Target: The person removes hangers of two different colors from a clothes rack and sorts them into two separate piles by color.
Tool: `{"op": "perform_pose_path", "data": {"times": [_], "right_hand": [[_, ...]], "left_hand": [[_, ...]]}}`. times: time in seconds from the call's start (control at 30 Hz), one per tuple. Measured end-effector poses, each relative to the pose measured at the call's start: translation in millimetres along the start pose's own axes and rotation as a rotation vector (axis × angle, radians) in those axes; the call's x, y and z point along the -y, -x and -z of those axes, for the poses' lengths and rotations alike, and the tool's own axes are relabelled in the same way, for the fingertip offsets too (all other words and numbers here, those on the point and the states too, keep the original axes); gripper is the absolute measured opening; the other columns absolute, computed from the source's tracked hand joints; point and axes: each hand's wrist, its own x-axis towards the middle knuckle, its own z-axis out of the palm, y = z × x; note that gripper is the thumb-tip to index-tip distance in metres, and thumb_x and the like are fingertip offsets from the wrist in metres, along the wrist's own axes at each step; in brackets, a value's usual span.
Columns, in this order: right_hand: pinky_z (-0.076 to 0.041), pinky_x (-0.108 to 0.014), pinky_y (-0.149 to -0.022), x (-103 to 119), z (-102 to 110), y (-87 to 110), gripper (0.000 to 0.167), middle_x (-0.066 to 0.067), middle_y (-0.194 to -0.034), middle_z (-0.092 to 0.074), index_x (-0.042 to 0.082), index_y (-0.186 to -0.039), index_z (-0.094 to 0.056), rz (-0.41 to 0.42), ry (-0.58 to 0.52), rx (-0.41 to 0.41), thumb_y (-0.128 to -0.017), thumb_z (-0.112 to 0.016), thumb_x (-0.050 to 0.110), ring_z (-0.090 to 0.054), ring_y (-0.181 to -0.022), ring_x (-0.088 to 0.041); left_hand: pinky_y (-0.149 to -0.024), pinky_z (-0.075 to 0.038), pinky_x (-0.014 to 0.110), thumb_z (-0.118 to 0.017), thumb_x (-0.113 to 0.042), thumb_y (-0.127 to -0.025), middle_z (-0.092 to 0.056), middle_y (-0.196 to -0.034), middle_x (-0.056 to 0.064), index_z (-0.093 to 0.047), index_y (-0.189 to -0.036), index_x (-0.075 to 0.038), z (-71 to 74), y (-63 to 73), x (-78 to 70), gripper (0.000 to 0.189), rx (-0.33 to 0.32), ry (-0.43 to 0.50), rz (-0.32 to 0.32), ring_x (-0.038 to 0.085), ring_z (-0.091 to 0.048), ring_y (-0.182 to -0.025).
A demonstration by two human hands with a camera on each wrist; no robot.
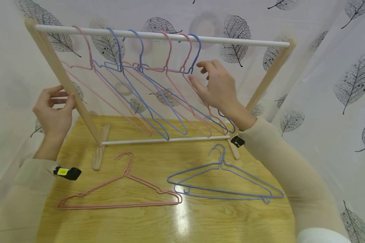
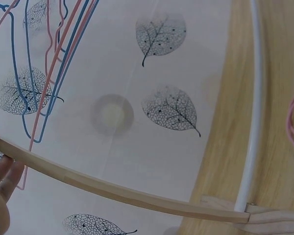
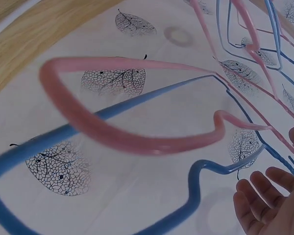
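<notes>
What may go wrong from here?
The right hand is close to the rightmost blue hanger and might knock it into its pink neighbour. The left hand grips the rack; a tug might set it rocking. The two blue hangers on the table overlap, so lifting one might drag the other.

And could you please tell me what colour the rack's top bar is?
The top bar is white; it shows best in the head view.

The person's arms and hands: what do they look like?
The left hand and right hand are bare. Both sleeves are cream, the right with a white band farther up. Near each hand sits a small black fitting, the left one with a yellow label.
</notes>
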Motion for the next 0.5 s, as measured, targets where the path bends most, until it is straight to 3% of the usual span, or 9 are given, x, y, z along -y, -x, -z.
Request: {"op": "perform_pose_path", "data": {"times": [0.23,0.5], "right_hand": [[-0.057,-0.043,-0.077,5.9,-6.1,-13.2,0.046,-0.011,-0.114,-0.071,0.008,-0.123,-0.070,-0.027,0.053,0.045,-0.104,-0.062,0.049,-0.067,-0.097,-0.028],[-0.056,-0.044,-0.073,4.2,-15.0,-16.9,0.033,-0.009,-0.105,-0.074,0.008,-0.111,-0.073,-0.067,0.065,0.032,-0.107,-0.058,0.037,-0.069,-0.090,-0.027]], "left_hand": [[-0.068,-0.048,-0.003,-0.074,-0.015,-0.097,-0.060,-0.092,-0.035,-0.075,-0.124,-0.012,-0.1,-0.2,0.5,0.027,-0.004,0.007,0.000,-0.016,-0.060,-0.081],[-0.067,-0.048,-0.002,-0.074,-0.013,-0.097,-0.060,-0.092,-0.034,-0.076,-0.124,-0.011,-0.5,-0.2,0.5,0.027,0.000,0.016,0.000,-0.016,-0.060,-0.080]]}}
